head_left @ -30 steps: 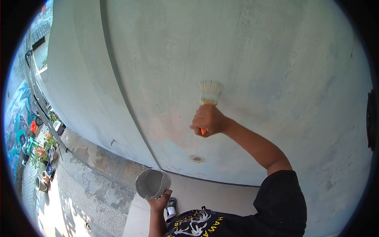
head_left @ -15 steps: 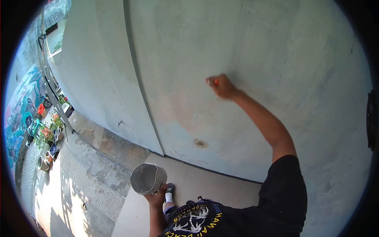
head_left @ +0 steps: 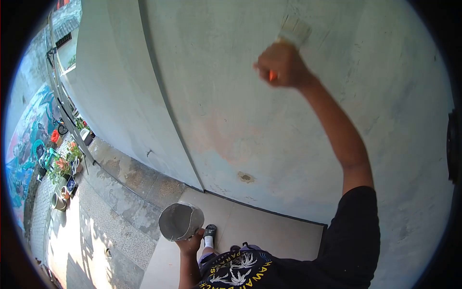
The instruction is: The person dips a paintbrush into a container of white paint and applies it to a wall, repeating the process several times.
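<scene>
My right hand [head_left: 284, 66] is closed around the orange handle of a paintbrush [head_left: 295, 30], raised high against the wall. The brush's pale, wide bristles point upward and lie at the wall [head_left: 250, 120], whose surface is greyish green with pinkish and bluish patches lower down. Low in front of my body, my left hand [head_left: 191, 242] grips a grey bucket [head_left: 181, 221] by its side and underside. The bucket is tilted with its round mouth toward me, and its inside looks grey. Some of the left fingers are hidden behind it.
A small chipped hole [head_left: 246, 177] marks the lower wall. Pale floor tiles [head_left: 216, 204] meet a rough concrete strip [head_left: 130, 173] on the left. Potted plants [head_left: 62, 166] stand along the far left, near a metal pole [head_left: 67, 115] and a painted mural [head_left: 29, 144].
My right hand has moved up the wall, and the brush's bristles now show above it. The left hand and bucket stay almost in place.
</scene>
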Available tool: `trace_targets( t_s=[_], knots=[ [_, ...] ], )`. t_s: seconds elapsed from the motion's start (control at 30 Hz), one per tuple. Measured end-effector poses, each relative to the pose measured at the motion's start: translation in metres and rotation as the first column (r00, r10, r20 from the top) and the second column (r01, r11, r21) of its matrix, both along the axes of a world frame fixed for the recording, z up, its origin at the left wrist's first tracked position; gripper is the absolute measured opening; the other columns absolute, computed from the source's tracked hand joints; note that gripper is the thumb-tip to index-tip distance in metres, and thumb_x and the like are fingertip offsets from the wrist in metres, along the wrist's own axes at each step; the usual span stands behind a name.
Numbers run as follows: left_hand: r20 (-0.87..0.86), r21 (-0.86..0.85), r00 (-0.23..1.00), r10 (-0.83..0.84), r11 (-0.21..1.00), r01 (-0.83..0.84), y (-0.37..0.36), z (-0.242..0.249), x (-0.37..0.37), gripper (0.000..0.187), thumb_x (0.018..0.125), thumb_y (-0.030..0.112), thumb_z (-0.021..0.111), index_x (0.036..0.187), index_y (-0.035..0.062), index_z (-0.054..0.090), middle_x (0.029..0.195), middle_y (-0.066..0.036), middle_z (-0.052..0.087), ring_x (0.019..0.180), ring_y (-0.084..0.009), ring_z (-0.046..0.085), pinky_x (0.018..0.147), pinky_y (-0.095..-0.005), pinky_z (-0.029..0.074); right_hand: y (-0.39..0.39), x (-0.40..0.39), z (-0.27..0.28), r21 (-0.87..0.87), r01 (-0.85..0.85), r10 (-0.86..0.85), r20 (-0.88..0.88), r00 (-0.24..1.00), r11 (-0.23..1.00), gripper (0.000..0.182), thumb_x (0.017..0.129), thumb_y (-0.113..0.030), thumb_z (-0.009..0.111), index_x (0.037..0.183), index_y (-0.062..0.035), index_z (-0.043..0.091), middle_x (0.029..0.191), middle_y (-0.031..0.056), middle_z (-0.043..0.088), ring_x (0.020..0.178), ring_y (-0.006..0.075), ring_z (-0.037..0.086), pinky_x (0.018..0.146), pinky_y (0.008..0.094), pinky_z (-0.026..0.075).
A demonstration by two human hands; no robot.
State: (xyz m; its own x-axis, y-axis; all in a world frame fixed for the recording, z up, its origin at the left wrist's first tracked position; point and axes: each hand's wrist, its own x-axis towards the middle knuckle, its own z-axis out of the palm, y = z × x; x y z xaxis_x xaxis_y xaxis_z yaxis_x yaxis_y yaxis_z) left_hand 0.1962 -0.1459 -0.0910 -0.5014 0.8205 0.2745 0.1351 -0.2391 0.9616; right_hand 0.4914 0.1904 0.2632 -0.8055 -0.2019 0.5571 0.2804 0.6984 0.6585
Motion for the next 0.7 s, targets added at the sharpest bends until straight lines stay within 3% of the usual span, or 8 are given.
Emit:
trace_targets(
  t_s=[0.1,0.27,0.33,0.4,0.43,0.47,0.53,0.7],
  knots=[
    [0.008,-0.121,0.999,-0.031,0.992,0.031,-0.004,0.000,0.003,0.093,0.073,0.055,0.087,0.133,-0.0033,0.045,0.120,-0.010,0.059,0.110,-0.0214,0.057,0.094,-0.0357,0.047,-0.005,-0.029,-0.137,-0.302,-0.173,0.135,-0.142,0.981,0.937,0.030,0.077,-0.010,0.072,0.060,-0.0135,0.047,0.056,0.0024,0.047,0.050,0.0201,0.048,0.052,0.0358,0.039],
    [-0.076,0.028,0.995,0.065,0.998,-0.063,-0.012,-0.008,0.002,0.090,0.074,0.055,0.086,0.130,-0.0030,0.047,0.118,-0.009,0.060,0.105,-0.0202,0.059,0.090,-0.0347,0.048,-0.019,-0.046,-0.343,-0.709,-0.202,0.071,-0.211,0.975,0.675,0.027,0.077,-0.011,0.071,0.060,-0.0117,0.050,0.055,0.0059,0.053,0.051,0.0275,0.054,0.052,0.0399,0.042],
    [-0.073,-0.012,0.996,0.044,0.999,-0.044,-0.026,-0.013,-0.004,0.091,0.074,0.055,0.086,0.131,-0.0029,0.047,0.120,-0.010,0.060,0.106,-0.0208,0.059,0.091,-0.0352,0.048,-0.034,-0.048,-0.413,-0.886,-0.176,-0.132,-0.255,0.958,0.430,0.026,0.086,-0.014,0.065,0.066,-0.0058,0.051,0.060,0.0125,0.055,0.057,0.0366,0.055,0.056,0.0446,0.045],
    [-0.073,-0.028,0.997,0.032,0.999,-0.034,-0.033,-0.021,-0.012,0.091,0.073,0.055,0.086,0.131,-0.0028,0.047,0.121,-0.010,0.060,0.108,-0.0214,0.058,0.092,-0.0358,0.048,-0.052,-0.035,-0.491,-0.975,-0.223,-0.568,-0.175,0.804,-0.016,0.030,0.096,-0.026,0.058,0.079,-0.0011,0.055,0.066,0.0216,0.057,0.065,0.0445,0.056,0.060,0.0448,0.045],
    [-0.154,-0.008,0.986,0.063,0.998,-0.065,-0.036,-0.028,-0.016,0.091,0.073,0.055,0.087,0.131,-0.0028,0.047,0.121,-0.010,0.060,0.108,-0.0216,0.058,0.093,-0.0360,0.048,-0.066,-0.024,-0.540,-0.942,-0.324,-0.684,-0.293,0.668,0.088,0.033,0.095,-0.028,0.061,0.079,0.0002,0.055,0.066,0.0213,0.057,0.064,0.0431,0.057,0.061,0.0439,0.046],
    [-0.233,0.010,0.968,0.095,0.995,-0.095,-0.040,-0.031,-0.020,0.091,0.073,0.055,0.087,0.131,-0.0029,0.047,0.121,-0.010,0.059,0.108,-0.0218,0.058,0.093,-0.0362,0.048,-0.092,0.003,-0.576,-0.979,-0.149,-0.778,0.016,0.628,-0.140,0.034,0.093,-0.030,0.063,0.080,0.0008,0.056,0.069,0.0219,0.059,0.067,0.0426,0.059,0.064,0.0447,0.047],
    [-0.168,-0.038,0.983,0.069,0.996,-0.077,-0.039,-0.013,-0.011,0.091,0.073,0.055,0.087,0.131,-0.0028,0.047,0.121,-0.010,0.060,0.108,-0.0216,0.058,0.093,-0.0362,0.048,-0.171,0.053,-0.636,-0.942,-0.079,-0.804,0.234,0.546,-0.327,0.032,0.088,-0.027,0.063,0.078,0.0019,0.055,0.076,0.0242,0.061,0.073,0.0449,0.060,0.064,0.0505,0.047],
    [-0.244,-0.141,0.967,-0.074,0.989,0.041,-0.019,-0.018,-0.013,0.079,0.075,0.044,0.087,0.127,-0.0026,0.051,0.113,-0.008,0.063,0.099,-0.0202,0.062,0.085,-0.0356,0.051,-0.417,0.145,-0.724,-0.793,-0.068,-0.779,0.574,0.253,-0.606,0.037,0.078,-0.025,0.066,0.095,0.0073,0.061,0.097,0.0272,0.069,0.094,0.0431,0.068,0.079,0.0474,0.053]
  ],
)
